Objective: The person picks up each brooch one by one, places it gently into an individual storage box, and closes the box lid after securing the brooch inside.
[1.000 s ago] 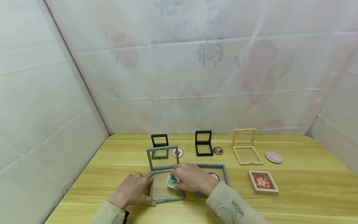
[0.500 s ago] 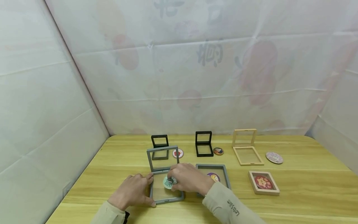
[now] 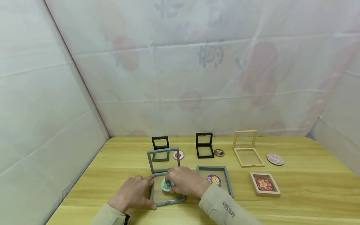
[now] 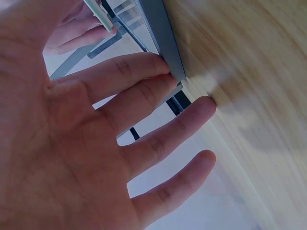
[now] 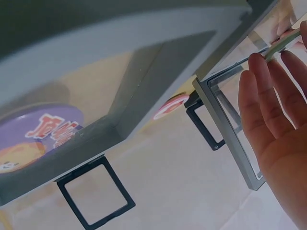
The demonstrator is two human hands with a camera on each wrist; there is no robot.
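Note:
A grey square display frame (image 3: 168,202) lies at the front middle, its clear-windowed lid (image 3: 163,150) raised at the back. My left hand (image 3: 134,192) rests along the frame's left side, thumb near the front corner. In the left wrist view the fingers of this left hand (image 4: 76,143) are extended, two of them against the frame's grey edge (image 4: 160,38). Over the frame's clear film, my right hand (image 3: 184,181) pinches a round mint-green badge (image 3: 166,185) with a cartoon print. In the right wrist view the badge (image 5: 282,46) appears edge-on at the fingertips.
Right of it stands a closed grey frame (image 3: 230,184) with a purple badge (image 3: 214,180). A beige frame (image 3: 267,193) holds a red badge. Behind are two black frames (image 3: 205,144) and an open beige frame (image 3: 250,165), with loose badges (image 3: 275,159) beside them.
My right hand has moved a little left and toward the front, carrying the mint-green badge nearer the middle of the grey frame. The left hand has stayed in place.

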